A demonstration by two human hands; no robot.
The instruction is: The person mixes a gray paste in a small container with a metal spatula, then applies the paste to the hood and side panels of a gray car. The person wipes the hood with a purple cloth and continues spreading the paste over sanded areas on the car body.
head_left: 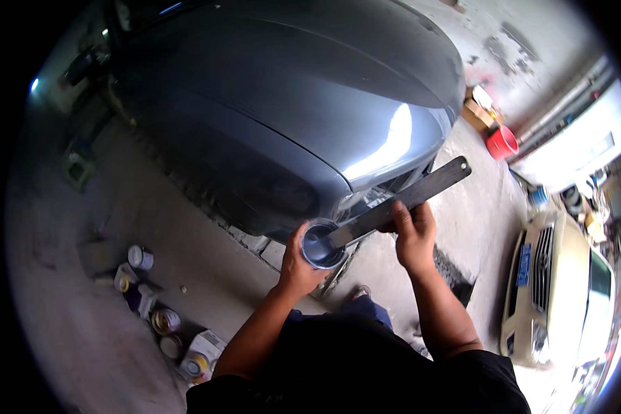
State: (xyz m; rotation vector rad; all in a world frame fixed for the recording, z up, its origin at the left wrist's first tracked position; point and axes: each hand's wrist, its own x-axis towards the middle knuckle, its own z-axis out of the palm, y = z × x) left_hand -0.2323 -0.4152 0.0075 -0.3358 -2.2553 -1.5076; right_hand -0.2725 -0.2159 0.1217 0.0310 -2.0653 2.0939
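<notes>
A: In the head view, what does the left hand [301,270] do?

B: It holds a round cup [326,266] from the side. The hand is bent around it, with the thumb up by the rim. (Some of the fingers are hidden, so I can't tell just how they sit.)

A: Where is the cup, and what is in it?

B: It is in front of the person's tummy, near the front corner of a big dark gray car [255,131]. Some blue-gray wet stuff [315,244] is inside.

A: And the right hand [415,238]?

B: It is closed on a long, flat, dark stick [428,191]. The thumb lies on top and the other fingers go below. The stick leans. Its low end is in the mouth of the cup, and its high end, with a little hole, pokes up to the right. I can't tell if the tip is in the wet stuff.

A: What else is around?

B: On the floor to the left are a white can [141,258] and an open can [165,321]. A red bucket [502,143] stands near a brown box [477,115] at the upper right. A cream car [562,283] is lower down on the right.
</notes>
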